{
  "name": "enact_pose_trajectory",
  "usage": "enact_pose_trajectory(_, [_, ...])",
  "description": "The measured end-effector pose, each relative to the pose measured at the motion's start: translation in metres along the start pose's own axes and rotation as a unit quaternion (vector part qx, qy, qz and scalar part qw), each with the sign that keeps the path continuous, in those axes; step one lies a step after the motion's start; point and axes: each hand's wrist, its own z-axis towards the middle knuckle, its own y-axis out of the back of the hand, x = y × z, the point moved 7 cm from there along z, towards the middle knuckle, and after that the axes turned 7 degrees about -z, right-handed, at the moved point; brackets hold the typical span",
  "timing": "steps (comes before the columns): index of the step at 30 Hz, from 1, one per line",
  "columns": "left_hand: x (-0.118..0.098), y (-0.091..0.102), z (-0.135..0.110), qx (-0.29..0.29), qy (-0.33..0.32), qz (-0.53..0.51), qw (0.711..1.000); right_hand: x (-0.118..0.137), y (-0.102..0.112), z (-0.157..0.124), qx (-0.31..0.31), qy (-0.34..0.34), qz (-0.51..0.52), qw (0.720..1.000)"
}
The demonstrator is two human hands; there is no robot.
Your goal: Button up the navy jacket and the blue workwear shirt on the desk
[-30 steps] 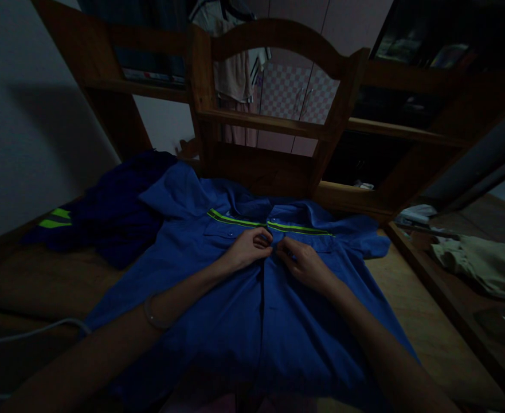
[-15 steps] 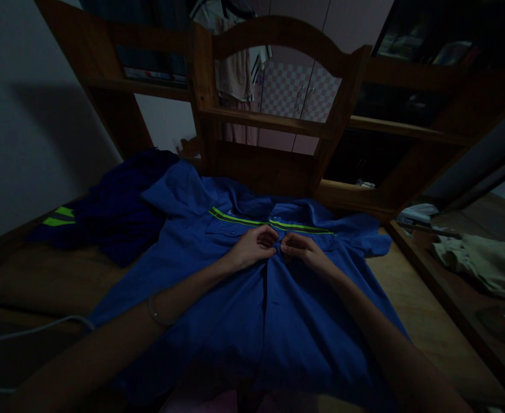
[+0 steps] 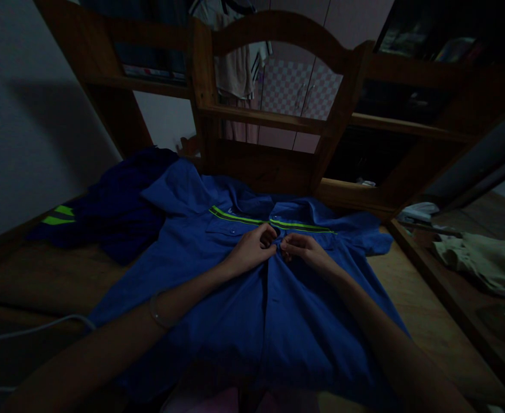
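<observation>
A blue short-sleeved work shirt [image 3: 230,304] lies spread front side up, its collar away from me. A yellow-green stripe crosses the chest, above a buttoned pocket flap on the left. At the front opening, just below the stripe, my left hand [image 3: 254,244] pinches the shirt's edge between thumb and fingers. My right hand [image 3: 301,249] grips the opposite edge close beside it, fingers curled. The fingertips nearly meet, and whatever button lies between them is hidden. A thin bracelet circles my left wrist.
A dark blue garment [image 3: 123,201] with yellow-green bands is heaped at the left by the wall. Behind the shirt rises a wooden headboard [image 3: 273,166] with shelves. Folded beige cloth [image 3: 484,261] lies on a surface at the right. A white cable [image 3: 41,327] runs at lower left.
Both hands stay at the same spot on the shirt's opening; the fingers shift only slightly. The shirt lies as before.
</observation>
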Motion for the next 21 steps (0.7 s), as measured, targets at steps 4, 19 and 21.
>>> enact_pose_trajectory(4, [0.017, 0.0, 0.005, 0.015, 0.036, -0.065, 0.997, 0.0, 0.001, 0.0, -0.012, -0.004, -0.013, 1.0])
enact_pose_trajectory(19, [0.022, 0.0, 0.006, 0.017, 0.052, -0.05, 0.997, 0.001, 0.001, -0.001, -0.015, -0.006, -0.009, 1.0])
enact_pose_trajectory(21, [0.021, -0.001, 0.006, 0.019, 0.05, -0.055, 0.997, 0.002, 0.001, -0.001, -0.014, -0.007, -0.006, 1.0])
